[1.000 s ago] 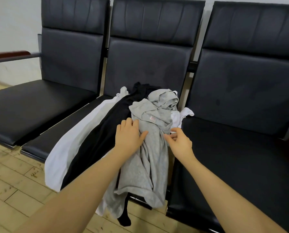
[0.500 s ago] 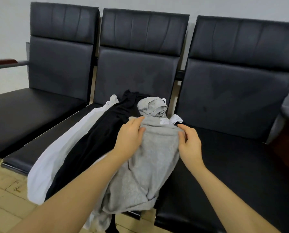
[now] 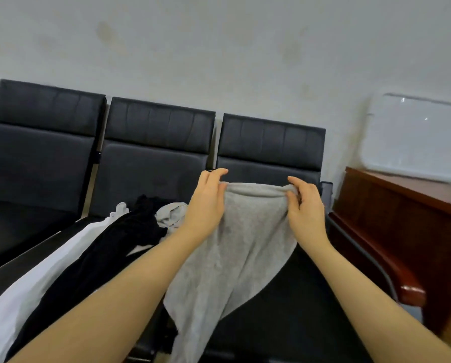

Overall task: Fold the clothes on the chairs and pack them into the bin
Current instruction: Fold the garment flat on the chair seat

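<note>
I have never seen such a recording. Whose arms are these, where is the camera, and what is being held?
No machine here: a person wears a camera on the head, looking forward and down, so the two bare arms are the person's own. The left hand and right hand each pinch the top edge of a grey garment, lifted so it hangs over the seats. On the black chairs lie a black garment, a white garment and another grey piece. To the right stands a wooden table with a clear plastic bin, apparently tipped on its side.
</note>
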The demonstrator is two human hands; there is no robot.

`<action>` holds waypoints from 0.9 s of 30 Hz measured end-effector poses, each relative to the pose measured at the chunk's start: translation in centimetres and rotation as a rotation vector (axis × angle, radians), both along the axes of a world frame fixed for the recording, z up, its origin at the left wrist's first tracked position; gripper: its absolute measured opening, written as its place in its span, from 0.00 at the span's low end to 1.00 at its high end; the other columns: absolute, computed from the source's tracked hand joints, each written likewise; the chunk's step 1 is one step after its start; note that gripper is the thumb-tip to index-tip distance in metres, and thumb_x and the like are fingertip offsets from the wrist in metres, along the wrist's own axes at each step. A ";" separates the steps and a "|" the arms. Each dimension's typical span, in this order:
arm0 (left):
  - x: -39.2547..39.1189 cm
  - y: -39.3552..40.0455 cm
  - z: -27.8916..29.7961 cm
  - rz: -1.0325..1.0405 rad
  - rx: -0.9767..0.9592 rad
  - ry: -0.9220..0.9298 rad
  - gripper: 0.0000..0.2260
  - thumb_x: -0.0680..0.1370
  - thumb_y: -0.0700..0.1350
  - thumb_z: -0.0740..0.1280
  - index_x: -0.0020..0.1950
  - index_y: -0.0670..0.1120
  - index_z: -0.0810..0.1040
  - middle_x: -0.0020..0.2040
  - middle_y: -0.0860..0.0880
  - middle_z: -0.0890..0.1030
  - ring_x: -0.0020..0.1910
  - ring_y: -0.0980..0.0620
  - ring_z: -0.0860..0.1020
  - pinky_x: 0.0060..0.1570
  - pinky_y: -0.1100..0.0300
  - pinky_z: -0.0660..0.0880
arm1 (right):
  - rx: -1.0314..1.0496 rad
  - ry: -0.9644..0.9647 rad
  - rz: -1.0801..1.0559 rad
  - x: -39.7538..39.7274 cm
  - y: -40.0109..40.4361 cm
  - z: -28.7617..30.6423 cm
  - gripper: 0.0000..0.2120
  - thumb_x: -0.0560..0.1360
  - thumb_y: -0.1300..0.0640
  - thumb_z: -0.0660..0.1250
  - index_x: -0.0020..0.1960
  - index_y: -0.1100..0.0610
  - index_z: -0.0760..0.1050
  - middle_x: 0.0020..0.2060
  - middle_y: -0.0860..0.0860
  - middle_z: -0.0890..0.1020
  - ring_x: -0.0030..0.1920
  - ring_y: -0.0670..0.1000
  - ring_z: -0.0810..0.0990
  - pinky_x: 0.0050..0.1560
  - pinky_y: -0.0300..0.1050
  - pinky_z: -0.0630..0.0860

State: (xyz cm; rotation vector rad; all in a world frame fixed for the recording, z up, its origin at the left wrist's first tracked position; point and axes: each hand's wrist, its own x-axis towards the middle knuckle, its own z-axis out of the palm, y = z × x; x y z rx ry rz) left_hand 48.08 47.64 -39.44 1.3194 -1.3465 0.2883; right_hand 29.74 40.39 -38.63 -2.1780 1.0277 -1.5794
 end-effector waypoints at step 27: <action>-6.3 -3.0 -0.4 0.061 0.041 -0.195 0.10 0.79 0.49 0.64 0.53 0.47 0.82 0.46 0.49 0.63 0.41 0.50 0.67 0.35 0.56 0.70 | 0.080 0.121 -0.078 -11.6 -1.7 -1.1 0.10 0.77 0.58 0.67 0.58 0.54 0.76 0.51 0.46 0.77 0.51 0.43 0.74 0.48 0.28 0.67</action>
